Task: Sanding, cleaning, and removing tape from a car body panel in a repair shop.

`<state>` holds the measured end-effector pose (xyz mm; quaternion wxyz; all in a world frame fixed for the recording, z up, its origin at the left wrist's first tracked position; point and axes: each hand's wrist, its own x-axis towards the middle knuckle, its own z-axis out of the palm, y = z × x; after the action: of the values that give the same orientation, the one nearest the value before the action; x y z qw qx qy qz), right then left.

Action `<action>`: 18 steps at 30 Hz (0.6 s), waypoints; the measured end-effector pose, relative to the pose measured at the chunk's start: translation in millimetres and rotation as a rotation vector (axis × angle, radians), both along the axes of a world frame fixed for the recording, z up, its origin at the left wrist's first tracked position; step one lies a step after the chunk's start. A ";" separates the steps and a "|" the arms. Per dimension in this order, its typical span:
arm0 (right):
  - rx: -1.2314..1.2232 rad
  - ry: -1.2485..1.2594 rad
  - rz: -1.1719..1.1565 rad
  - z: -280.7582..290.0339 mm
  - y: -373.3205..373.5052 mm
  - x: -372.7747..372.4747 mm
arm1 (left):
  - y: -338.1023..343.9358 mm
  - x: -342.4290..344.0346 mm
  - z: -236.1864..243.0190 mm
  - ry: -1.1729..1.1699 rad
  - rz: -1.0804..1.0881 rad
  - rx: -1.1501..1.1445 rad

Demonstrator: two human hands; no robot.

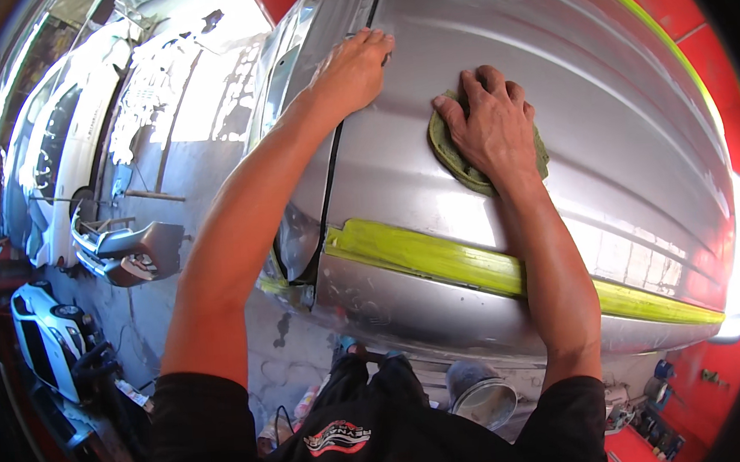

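A silver car roof panel (417, 168) spreads out in front of me, crossed by long raised ridges. My right hand (496, 128) lies over a round, flat green pad (444, 147) with a worn-looking edge, pressing it to the panel; its fingers curl towards the pad's far side. My left hand (352, 71) is up by the dark seam on the panel's left, fingers bent and close together. Something small and dark shows at its fingertips, too little to name. A yellow-green strip (431, 248) runs along the panel's near side and passes beneath my right forearm.
Below the car, near my legs, stands a bucket (482, 395). A detached bumper (135, 247) lies on the floor to the left, with a white car (63, 132) beyond it. Tools and small containers (654, 421) sit at lower right. Red surfaces (701, 62) border the right.
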<state>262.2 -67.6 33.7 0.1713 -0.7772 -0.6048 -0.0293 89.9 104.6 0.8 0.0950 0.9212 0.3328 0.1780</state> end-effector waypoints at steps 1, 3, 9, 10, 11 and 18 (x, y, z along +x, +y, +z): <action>0.006 -0.011 -0.006 -3.6 -0.7 6.6 | -6.8 5.8 -5.3 -0.010 -0.012 -0.007; 0.012 -0.024 -0.017 -8.0 -4.2 16.0 | -34.6 4.4 -9.2 -0.052 -0.008 -0.001; 0.034 -0.015 -0.006 -1.0 -4.4 10.1 | -13.9 -3.2 -12.4 -0.137 -0.073 0.104; 0.046 -0.016 -0.001 -2.4 -3.0 7.9 | 10.2 7.0 -14.9 -0.137 -0.068 0.116; 0.050 0.006 0.005 -3.8 -0.4 3.7 | 38.7 18.4 -17.0 -0.089 -0.044 0.124; 0.024 0.009 -0.020 -6.7 -6.4 13.7 | -6.6 35.0 -20.5 -0.066 -0.010 0.106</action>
<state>275.9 -73.9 27.0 0.1831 -0.7811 -0.5959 -0.0345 124.8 98.0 -19.7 0.0580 0.9202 0.3151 0.2250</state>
